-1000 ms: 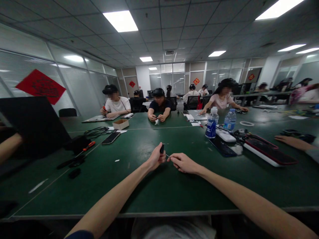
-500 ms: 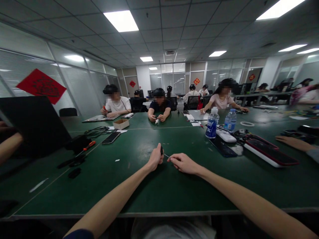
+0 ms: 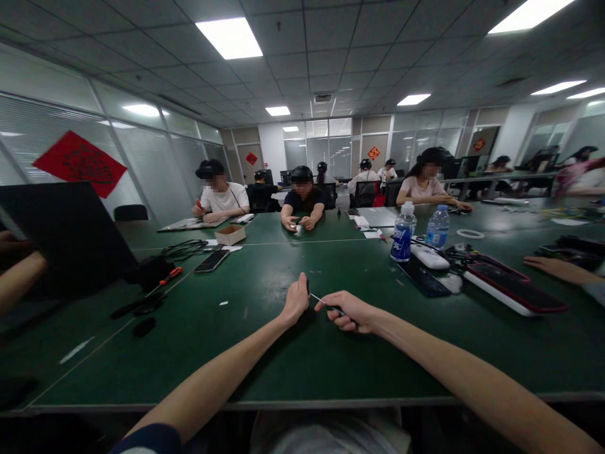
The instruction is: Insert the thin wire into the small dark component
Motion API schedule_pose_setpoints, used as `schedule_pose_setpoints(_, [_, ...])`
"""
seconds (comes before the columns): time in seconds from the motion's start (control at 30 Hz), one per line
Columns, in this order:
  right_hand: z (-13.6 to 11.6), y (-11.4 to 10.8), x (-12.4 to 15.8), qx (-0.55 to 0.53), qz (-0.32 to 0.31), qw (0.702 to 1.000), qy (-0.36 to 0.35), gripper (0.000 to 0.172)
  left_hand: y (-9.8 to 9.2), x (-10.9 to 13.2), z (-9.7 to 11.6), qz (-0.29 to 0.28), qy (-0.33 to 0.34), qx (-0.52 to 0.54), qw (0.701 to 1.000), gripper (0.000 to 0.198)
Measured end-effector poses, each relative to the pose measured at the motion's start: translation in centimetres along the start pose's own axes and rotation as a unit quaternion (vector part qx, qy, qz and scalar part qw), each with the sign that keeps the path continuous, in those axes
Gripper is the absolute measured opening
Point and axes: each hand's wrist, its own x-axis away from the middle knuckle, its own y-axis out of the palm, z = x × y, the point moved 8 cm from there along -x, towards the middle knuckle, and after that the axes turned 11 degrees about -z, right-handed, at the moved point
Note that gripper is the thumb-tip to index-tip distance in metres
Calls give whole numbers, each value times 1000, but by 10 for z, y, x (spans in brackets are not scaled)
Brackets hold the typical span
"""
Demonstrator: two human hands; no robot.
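My left hand (image 3: 296,300) is closed around a small black object (image 3: 308,287), mostly hidden by the fingers, its thumb pointing up. To its right, my right hand (image 3: 352,310) grips a screwdriver (image 3: 336,310) by its dark handle. The thin metal shaft slants up and left, its tip at or very near the black object; I cannot tell whether it touches. Both hands are just above the green table (image 3: 265,366).
Left lie an orange-handled tool (image 3: 171,275), a phone (image 3: 212,260), cables (image 3: 182,250) and an open box (image 3: 230,234). A dark screen (image 3: 63,239) rises beyond. Right stand two bottles (image 3: 403,236) near a dark phone (image 3: 423,279) and a red-edged device (image 3: 513,287). Co-workers sit opposite; another person's hand (image 3: 553,268) rests right.
My right hand has turned and its fingers have wrapped round the screwdriver, so the dark handle now shows in the palm. My left hand has barely moved.
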Motion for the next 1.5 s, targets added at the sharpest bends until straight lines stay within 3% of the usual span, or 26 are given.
schedule_pose_setpoints(0.13, [11,2,-13,-38,23,998,-37,25,-4,2,4,28,-7,-38,999,56])
schedule_pose_setpoints(0.27, [9,-8,-23,-51,84,991,-90,23,-2,0,1,33,-10,-8,999,55])
schedule_pose_setpoints(0.37, [-11,-36,-23,-58,171,973,-144,21,3,-2,-3,14,-11,19,1000,53])
schedule_pose_setpoints(0.47, [-26,-65,-20,-57,199,965,-159,23,8,-5,-8,-8,-14,67,998,49])
schedule_pose_setpoints(0.63, [-15,-103,-5,-38,231,962,-138,26,9,-10,-14,-28,-10,155,987,44])
schedule_pose_setpoints(0.83, [-7,-130,8,1,268,956,-122,26,13,-10,-16,-77,-17,166,983,46])
schedule_pose_setpoints(1.03, [-6,-128,4,54,267,955,-116,26,22,-11,-13,-133,-2,149,980,46])
schedule_pose_setpoints(1.37, [-12,-111,5,198,280,932,-118,32,25,-7,-5,-159,33,105,981,17])
schedule_pose_setpoints(1.5, [-17,-104,9,232,297,919,-117,31,25,-7,-2,-155,32,96,983,16])
